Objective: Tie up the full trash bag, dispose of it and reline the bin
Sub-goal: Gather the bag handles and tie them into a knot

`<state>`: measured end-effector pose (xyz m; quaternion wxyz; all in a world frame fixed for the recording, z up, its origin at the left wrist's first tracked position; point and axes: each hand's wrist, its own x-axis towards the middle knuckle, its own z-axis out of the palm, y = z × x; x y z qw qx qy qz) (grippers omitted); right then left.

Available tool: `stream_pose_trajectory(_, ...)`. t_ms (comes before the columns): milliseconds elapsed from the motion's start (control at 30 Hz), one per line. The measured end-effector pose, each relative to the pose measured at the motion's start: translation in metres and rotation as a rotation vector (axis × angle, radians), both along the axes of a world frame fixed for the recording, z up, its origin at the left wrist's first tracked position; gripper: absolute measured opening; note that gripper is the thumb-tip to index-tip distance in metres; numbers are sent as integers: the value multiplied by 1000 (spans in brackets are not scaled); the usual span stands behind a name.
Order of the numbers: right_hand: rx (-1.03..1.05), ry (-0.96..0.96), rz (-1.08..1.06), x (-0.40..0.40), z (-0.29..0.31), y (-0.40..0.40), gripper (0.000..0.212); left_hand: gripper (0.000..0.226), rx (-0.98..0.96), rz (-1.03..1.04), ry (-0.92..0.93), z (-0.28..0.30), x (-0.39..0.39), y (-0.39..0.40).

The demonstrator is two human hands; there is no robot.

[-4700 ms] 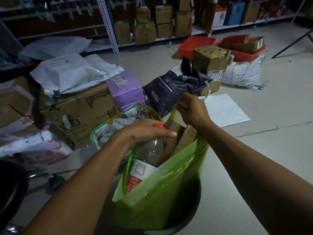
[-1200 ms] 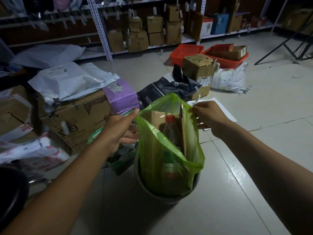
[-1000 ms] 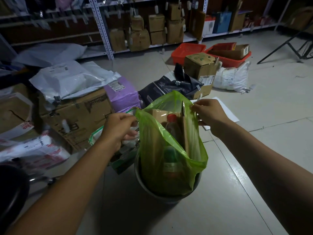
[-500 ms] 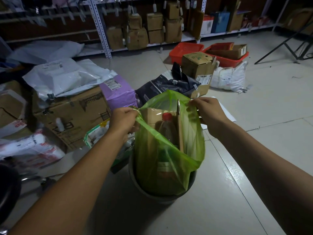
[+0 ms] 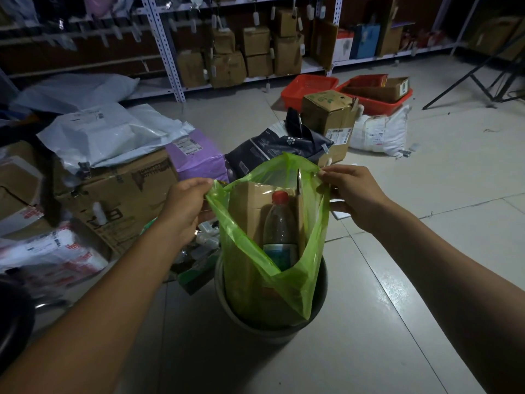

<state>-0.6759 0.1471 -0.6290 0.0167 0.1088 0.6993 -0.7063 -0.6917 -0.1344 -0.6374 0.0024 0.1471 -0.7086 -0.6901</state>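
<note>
A translucent green trash bag point(image 5: 284, 291) stands in a round grey bin point(image 5: 272, 332) on the tiled floor. Inside it I see folded cardboard point(image 5: 247, 206) and a clear plastic bottle point(image 5: 279, 226) with a red cap. My left hand point(image 5: 184, 209) pinches the bag's left upper edge. My right hand point(image 5: 352, 194) pinches the right upper edge, and the bag's mouth is stretched open between them.
A second bag of rubbish point(image 5: 199, 251) lies left of the bin, beside a big cardboard box point(image 5: 113, 194) and parcels. Behind are a dark pet-food bag point(image 5: 278, 146), a purple parcel point(image 5: 196, 157), red baskets point(image 5: 309, 89) and shelving point(image 5: 227, 46). Bare tiles point(image 5: 397, 280) lie to the right.
Earlier my left hand rested on the bottle's top inside the bag. Since then both hands have taken the bag's rim and pulled it up and apart; over the last second they barely moved.
</note>
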Motion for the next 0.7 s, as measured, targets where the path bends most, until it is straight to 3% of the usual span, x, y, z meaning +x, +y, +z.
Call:
stream_pose_trajectory(200, 48, -57, 100, 4, 0, 13, 13, 13, -39, -71, -87, 1, 2, -7)
stream_pose_trajectory(433, 264, -152, 234, 13, -2, 18, 12, 10, -238, -214, -221, 4, 6, -9)
stream_pose_trajectory(567, 257, -108, 216, 14, 2, 13, 14, 9, -208, -243, -169, 5, 10, 0)
stream_pose_trajectory(700, 169, -94, 217, 14, 8, 12, 19, 16, -310, -169, -40, 7, 9, 8)
